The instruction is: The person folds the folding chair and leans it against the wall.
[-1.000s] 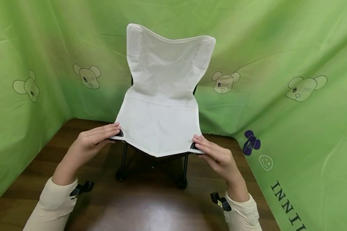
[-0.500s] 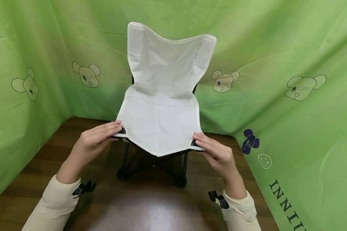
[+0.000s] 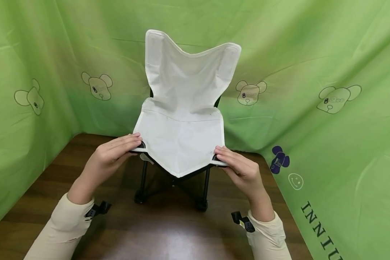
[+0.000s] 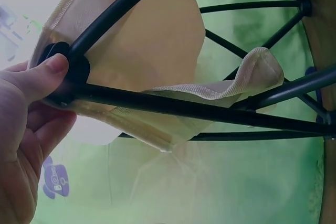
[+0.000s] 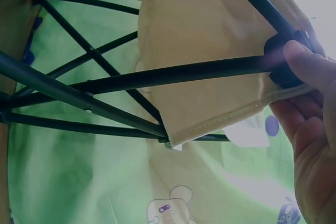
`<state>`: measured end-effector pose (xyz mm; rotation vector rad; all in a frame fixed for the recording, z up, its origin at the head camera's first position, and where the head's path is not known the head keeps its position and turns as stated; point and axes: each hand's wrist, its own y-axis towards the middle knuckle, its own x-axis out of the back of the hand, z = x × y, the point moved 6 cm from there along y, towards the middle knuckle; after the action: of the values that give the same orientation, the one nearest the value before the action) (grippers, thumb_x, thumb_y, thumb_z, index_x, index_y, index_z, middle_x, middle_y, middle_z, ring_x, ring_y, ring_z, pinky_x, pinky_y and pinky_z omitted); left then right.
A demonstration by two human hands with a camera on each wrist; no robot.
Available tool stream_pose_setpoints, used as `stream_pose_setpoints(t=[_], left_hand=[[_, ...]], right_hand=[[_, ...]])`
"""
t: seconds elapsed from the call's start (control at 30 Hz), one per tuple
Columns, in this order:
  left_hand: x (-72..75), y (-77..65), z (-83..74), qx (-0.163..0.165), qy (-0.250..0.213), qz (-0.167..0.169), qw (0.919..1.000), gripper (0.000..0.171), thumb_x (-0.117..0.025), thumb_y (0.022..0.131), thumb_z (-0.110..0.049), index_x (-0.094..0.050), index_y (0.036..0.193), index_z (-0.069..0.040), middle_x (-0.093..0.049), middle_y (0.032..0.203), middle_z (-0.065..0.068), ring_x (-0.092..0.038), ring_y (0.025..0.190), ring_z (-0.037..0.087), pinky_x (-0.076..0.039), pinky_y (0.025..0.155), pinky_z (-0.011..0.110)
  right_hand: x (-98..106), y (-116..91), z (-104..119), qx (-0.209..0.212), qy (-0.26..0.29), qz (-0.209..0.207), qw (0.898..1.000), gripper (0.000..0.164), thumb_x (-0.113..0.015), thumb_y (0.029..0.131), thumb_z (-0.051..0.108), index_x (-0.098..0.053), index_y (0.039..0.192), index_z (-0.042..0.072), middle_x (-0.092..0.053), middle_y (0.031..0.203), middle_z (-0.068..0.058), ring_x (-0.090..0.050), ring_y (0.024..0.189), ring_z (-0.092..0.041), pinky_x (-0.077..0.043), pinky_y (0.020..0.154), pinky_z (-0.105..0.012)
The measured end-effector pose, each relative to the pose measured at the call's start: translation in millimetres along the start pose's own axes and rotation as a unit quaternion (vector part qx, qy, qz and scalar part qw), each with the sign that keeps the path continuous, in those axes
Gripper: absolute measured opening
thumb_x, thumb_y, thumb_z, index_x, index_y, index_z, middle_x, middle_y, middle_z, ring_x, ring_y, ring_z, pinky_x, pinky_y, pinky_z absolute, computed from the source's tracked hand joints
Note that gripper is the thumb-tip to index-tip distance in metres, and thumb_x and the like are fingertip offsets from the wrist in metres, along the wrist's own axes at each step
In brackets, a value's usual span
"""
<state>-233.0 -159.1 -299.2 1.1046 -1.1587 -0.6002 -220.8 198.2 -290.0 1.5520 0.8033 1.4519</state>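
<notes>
A small folding chair (image 3: 182,135) with a white fabric seat and back stands facing me. My left hand (image 3: 112,155) grips its front left corner, fingers on top of the fabric and thumb under, on the black corner joint (image 4: 79,69). At the front right corner my right hand (image 3: 242,169) holds on the same way, its thumb on the black joint (image 5: 283,59) in the right wrist view. Crossed black legs (image 3: 143,180) show below the seat. In the left wrist view a pale fabric flap (image 4: 257,74) hangs under the seat.
The chair stands on a dark wooden tabletop (image 3: 169,231). Green cloth (image 3: 295,72) printed with bear heads hangs behind and at both sides. A black wrist camera (image 3: 97,210) sits on the left sleeve, another camera (image 3: 243,221) on the right.
Both hands have moved slightly inward and up with the seat corners, narrowing the front of the seat. The front legs stand a little closer together, and the fabric sags more in the middle.
</notes>
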Motion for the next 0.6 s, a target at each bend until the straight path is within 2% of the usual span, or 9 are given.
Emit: stream_pose_setpoints(t=[0.6], left_hand=[[-6.6, 5.2, 0.1, 0.007, -0.001, -0.029, 0.9995, 0.030, -0.064, 0.102, -0.019, -0.074, 0.118, 0.004, -0.074, 0.119, 0.018, -0.071, 0.113, 0.035, -0.051, 0.106, 0.033]], right_hand=[[-3.1, 10.9, -1.1, -0.009, -0.013, -0.004, 1.000, 0.022, -0.072, 0.095, 0.002, -0.072, 0.106, -0.017, -0.071, 0.113, -0.032, -0.069, 0.115, -0.039, -0.054, 0.103, -0.039]])
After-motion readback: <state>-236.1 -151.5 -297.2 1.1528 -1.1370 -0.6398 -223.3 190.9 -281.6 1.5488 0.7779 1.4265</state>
